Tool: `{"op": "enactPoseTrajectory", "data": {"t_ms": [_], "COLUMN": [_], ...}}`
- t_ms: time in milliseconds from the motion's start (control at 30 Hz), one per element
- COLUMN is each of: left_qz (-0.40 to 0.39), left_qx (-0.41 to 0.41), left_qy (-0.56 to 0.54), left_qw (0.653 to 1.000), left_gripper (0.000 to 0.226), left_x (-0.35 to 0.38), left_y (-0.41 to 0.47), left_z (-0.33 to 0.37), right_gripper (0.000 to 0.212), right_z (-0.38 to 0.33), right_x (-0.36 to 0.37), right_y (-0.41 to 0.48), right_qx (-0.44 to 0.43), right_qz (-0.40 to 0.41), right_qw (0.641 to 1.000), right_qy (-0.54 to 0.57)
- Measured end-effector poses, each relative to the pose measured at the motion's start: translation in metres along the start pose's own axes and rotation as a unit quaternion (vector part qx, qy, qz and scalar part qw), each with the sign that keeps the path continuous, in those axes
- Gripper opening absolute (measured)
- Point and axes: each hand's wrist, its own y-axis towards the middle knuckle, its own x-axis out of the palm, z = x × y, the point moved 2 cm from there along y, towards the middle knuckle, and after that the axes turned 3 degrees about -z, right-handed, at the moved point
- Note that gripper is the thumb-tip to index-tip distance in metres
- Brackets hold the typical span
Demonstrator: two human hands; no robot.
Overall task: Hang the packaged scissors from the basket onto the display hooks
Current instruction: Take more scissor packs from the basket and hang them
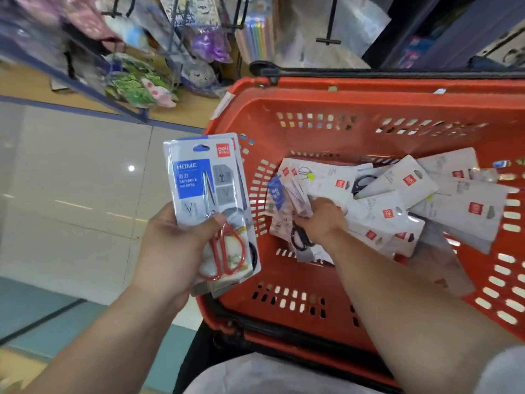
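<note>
Scissors packs (397,200) lie loose in the basket (369,89); the left grip (176,245) is clamped on a stack (204,191), the right grip (321,220) pinches a pack (301,237) inside. They look light, stiff and slippery; better to hold the card edge, leaving the hang hole free

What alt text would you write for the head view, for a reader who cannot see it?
A person's left hand holds a stack of packaged scissors while the right hand grips another pack inside a red basket of similar packs.
</note>
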Motion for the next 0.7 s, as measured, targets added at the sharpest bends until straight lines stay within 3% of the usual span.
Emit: {"op": "enactPoseTrajectory", "data": {"t_ms": [100,200,400,533,700], "left_qz": [-0.006,-0.024,-0.052,-0.062,-0.089], "left_qx": [-0.004,-0.010,-0.019,-0.037,-0.060], "left_qy": [-0.016,-0.036,-0.060,-0.090,-0.138], "left_qw": [1.000,0.999,0.997,0.993,0.985], "left_gripper": [0.029,0.031,0.032,0.026,0.027], "left_x": [0.002,0.006,0.025,0.050,0.085], "left_y": [-0.002,-0.006,-0.020,-0.027,-0.031], "left_z": [0.001,0.000,-0.003,-0.004,-0.002], "right_gripper": [0.036,0.038,0.025,0.005,0.016], "right_z": [0.003,0.013,0.042,0.053,0.059], "right_x": [-0.008,-0.026,-0.090,-0.136,-0.153], "right_y": [-0.014,-0.026,-0.064,-0.112,-0.153], "right_qx": [-0.026,-0.039,-0.057,-0.088,-0.117], "right_qz": [0.002,0.000,0.005,0.003,-0.066], "right_qw": [0.999,0.998,0.981,0.937,0.868], "right_qy": [0.047,0.052,0.185,0.338,0.477]}}
